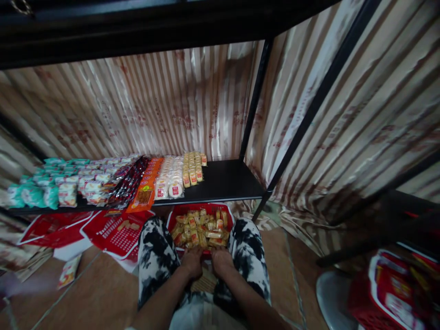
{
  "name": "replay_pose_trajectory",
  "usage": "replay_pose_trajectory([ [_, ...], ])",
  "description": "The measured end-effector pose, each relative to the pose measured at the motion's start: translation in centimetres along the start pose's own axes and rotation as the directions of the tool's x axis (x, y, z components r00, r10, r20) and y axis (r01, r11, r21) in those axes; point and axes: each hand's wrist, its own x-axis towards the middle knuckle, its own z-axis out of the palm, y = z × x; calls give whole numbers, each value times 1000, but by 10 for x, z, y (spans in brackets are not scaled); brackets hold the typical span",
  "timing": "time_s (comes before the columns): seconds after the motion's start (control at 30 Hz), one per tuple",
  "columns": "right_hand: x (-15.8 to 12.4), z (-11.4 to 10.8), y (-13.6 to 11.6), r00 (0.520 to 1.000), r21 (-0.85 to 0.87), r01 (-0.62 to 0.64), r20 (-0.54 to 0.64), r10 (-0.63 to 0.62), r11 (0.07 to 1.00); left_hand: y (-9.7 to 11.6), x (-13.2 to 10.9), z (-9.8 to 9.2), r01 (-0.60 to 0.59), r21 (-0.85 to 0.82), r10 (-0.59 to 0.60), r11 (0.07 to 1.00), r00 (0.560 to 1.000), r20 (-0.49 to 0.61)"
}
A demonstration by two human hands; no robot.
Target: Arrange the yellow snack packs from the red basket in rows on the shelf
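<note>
A red plastic basket (231,221) sits on the floor between the knees, just below the front edge of the black shelf (227,181). Small yellow-wrapped snack packets (202,227) lie in it in a loose heap. At its near rim, my left hand (192,261) is closed over the edge on the left. Close beside it, my right hand (222,260) grips the same rim on the right. The fingertips are dim and partly hidden. Matching yellow packets (193,172) stand in rows on the shelf, at the right end of the goods.
Left along the shelf are white round packets (170,181), orange bags (146,185), dark bags (127,181) and teal packets (34,195). Red baskets (113,231) and a loose packet (69,271) lie at floor level. A filled red basket (395,293) stands right, near black frame posts (295,135).
</note>
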Motion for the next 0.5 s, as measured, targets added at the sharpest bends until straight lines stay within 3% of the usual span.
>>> replay_pose_trajectory([
  [0.5,12,4,3,999,-28,-38,7,38,999,1,6,-13,-4,-42,4,999,1000,2],
])
